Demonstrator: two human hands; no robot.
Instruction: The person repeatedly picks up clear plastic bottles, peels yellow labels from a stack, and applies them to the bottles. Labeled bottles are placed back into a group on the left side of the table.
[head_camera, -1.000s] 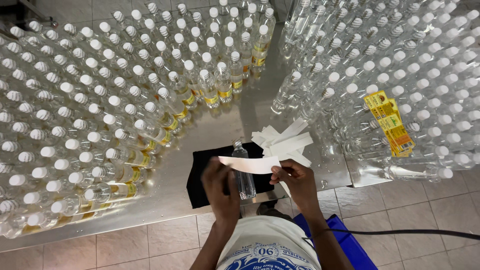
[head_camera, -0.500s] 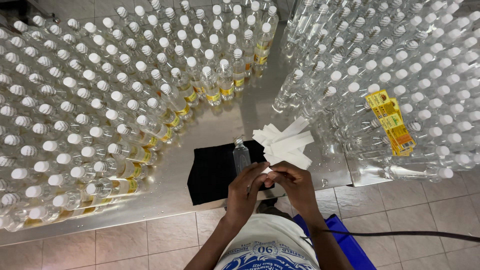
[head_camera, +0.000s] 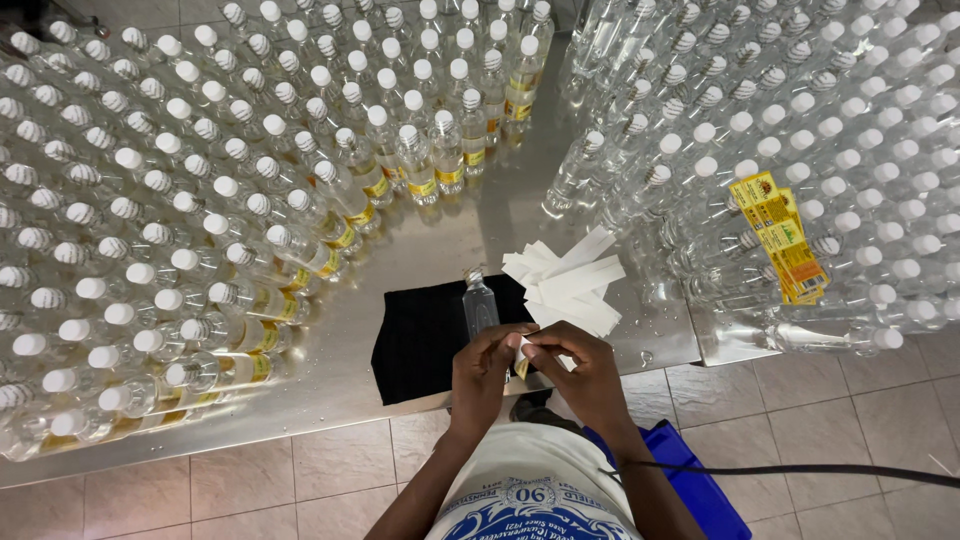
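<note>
My left hand (head_camera: 482, 372) and my right hand (head_camera: 580, 372) meet over the near edge of the metal table (head_camera: 420, 250). Together they pinch a small label strip (head_camera: 521, 346), white on its back, between the fingertips. Just beyond my hands a clear capped bottle (head_camera: 479, 303) lies on a black cloth (head_camera: 425, 335). A loose heap of white backing strips (head_camera: 568, 282) lies to the right of that bottle.
Many clear bottles with white caps (head_camera: 150, 220) crowd the table's left, some with yellow labels. More such bottles (head_camera: 800, 130) fill the right side, with a stack of yellow labels (head_camera: 780, 235) lying on them. A blue object (head_camera: 690, 485) and a black cable (head_camera: 800, 468) lie on the tiled floor.
A second ago my hands were apart, the left on the bottle and the right holding a long white strip. They have come together over a small label, and the bottle lies free.
</note>
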